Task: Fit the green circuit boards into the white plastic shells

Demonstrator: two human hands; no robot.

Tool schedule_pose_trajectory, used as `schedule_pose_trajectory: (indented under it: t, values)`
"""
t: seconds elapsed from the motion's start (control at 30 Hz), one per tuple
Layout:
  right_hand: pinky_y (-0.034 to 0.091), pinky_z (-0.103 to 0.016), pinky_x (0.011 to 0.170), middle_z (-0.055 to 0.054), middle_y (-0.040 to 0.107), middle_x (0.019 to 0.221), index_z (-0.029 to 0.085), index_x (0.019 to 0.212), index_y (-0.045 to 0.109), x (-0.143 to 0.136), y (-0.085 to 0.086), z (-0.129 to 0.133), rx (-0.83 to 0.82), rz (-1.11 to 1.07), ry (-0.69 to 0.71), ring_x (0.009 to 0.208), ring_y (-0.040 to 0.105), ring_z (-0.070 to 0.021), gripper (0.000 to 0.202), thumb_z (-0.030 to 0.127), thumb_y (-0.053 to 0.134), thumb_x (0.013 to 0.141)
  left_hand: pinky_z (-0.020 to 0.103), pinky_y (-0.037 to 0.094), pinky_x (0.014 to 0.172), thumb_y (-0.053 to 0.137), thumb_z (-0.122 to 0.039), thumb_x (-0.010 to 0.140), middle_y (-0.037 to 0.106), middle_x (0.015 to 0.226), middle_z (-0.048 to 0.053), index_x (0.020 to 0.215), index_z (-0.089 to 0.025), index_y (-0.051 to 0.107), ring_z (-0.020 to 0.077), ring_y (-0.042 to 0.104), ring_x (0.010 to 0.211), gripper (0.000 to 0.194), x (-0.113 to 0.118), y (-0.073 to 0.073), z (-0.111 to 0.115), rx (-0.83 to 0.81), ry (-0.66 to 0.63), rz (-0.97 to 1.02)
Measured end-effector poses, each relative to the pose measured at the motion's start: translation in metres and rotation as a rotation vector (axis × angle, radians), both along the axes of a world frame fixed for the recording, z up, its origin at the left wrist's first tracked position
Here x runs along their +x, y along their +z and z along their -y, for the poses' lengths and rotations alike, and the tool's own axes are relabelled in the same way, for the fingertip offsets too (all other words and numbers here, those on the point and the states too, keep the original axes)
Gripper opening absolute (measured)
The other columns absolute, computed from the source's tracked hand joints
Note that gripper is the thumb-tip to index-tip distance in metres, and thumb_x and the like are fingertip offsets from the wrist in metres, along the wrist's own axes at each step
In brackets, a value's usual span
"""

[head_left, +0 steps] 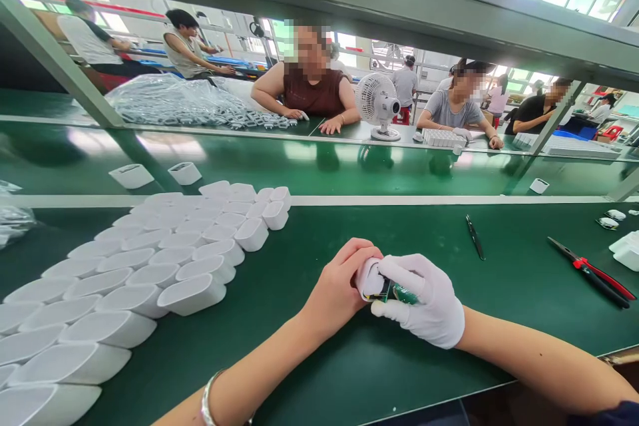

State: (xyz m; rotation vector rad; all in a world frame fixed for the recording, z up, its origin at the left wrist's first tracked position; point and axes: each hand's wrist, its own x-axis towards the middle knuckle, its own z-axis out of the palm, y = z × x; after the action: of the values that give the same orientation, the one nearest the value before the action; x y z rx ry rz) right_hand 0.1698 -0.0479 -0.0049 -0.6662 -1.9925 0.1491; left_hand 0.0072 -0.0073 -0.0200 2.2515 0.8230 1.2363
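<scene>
My bare left hand (344, 283) is wrapped round a small white plastic housing (368, 279), whose open end faces right. My right hand (424, 299), in a white glove, grips a green circuit board (405, 294) at that open end. Part of the board and some thin yellow and black pieces show between the two hands. How far the board sits inside the housing is hidden by my fingers. Both hands are just above the green tabletop (299, 346).
Rows of white housings (200, 246) stand on the left. Black tweezers (475, 237) and red-handled pliers (594, 273) lie on the right. Beyond a white strip, loose white housings (132, 176) sit on a green surface. Co-workers and a fan (382, 106) are across the bench.
</scene>
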Motion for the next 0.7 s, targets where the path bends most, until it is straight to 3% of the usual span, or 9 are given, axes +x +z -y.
schedule_pose_trajectory:
  t: [0.07, 0.2, 0.37, 0.5, 0.63, 0.7]
  values:
    - [0.051, -0.024, 0.07, -0.004, 0.06, 0.088, 0.024, 0.113, 0.054, 0.002, 0.003, -0.001, 0.02, 0.091, 0.03, 0.076, 0.058, -0.0129, 0.024, 0.033, 0.05, 0.09, 0.02, 0.046, 0.061, 0.052, -0.004, 0.07, 0.055, 0.093, 0.003, 0.09, -0.02, 0.056, 0.0117, 0.055, 0.076, 0.026, 0.0, 0.002, 0.0, 0.035, -0.002, 0.004]
    - [0.05, -0.023, 0.067, -0.006, 0.061, 0.088, 0.02, 0.1, 0.058, 0.004, 0.006, 0.001, 0.066, 0.161, -0.084, 0.074, 0.057, -0.0129, 0.021, 0.035, 0.045, 0.093, 0.02, 0.047, 0.063, 0.051, -0.002, 0.069, 0.054, 0.092, 0.003, 0.088, -0.019, 0.057, 0.0118, 0.054, 0.076, 0.026, 0.0, 0.004, 0.002, 0.059, 0.082, 0.006]
    - [0.05, -0.025, 0.068, -0.007, 0.062, 0.092, 0.023, 0.108, 0.057, 0.004, 0.006, 0.003, 0.105, 0.111, -0.126, 0.079, 0.059, -0.0153, 0.023, 0.035, 0.048, 0.091, 0.022, 0.048, 0.062, 0.051, -0.005, 0.069, 0.053, 0.092, 0.004, 0.088, -0.019, 0.057, 0.0133, 0.055, 0.076, 0.025, 0.0, 0.004, 0.003, 0.056, 0.132, 0.012]
    - [0.05, -0.028, 0.071, -0.006, 0.063, 0.095, 0.028, 0.125, 0.048, 0.006, 0.003, 0.0, 0.011, 0.109, -0.08, 0.082, 0.06, -0.0179, 0.035, 0.034, 0.05, 0.09, 0.023, 0.048, 0.064, 0.052, -0.006, 0.068, 0.053, 0.092, 0.004, 0.089, -0.019, 0.057, 0.0143, 0.056, 0.077, 0.025, 0.001, 0.004, 0.003, 0.049, 0.157, -0.007]
    - [0.05, -0.031, 0.075, -0.006, 0.062, 0.097, 0.029, 0.117, 0.057, 0.008, -0.002, -0.002, -0.149, 0.186, -0.076, 0.085, 0.059, -0.0194, 0.029, 0.032, 0.053, 0.088, 0.023, 0.048, 0.065, 0.049, -0.004, 0.067, 0.053, 0.092, 0.004, 0.088, -0.02, 0.057, 0.0147, 0.057, 0.078, 0.027, 0.001, 0.003, 0.003, 0.059, 0.175, -0.011]
    - [0.049, -0.034, 0.083, -0.006, 0.061, 0.102, 0.031, 0.113, 0.06, 0.008, -0.005, -0.003, -0.185, 0.113, -0.063, 0.092, 0.058, -0.0203, 0.03, 0.034, 0.06, 0.083, 0.023, 0.048, 0.065, 0.051, -0.005, 0.068, 0.054, 0.093, 0.004, 0.089, -0.02, 0.057, 0.0148, 0.056, 0.078, 0.026, 0.001, 0.003, 0.003, 0.039, 0.151, -0.01]
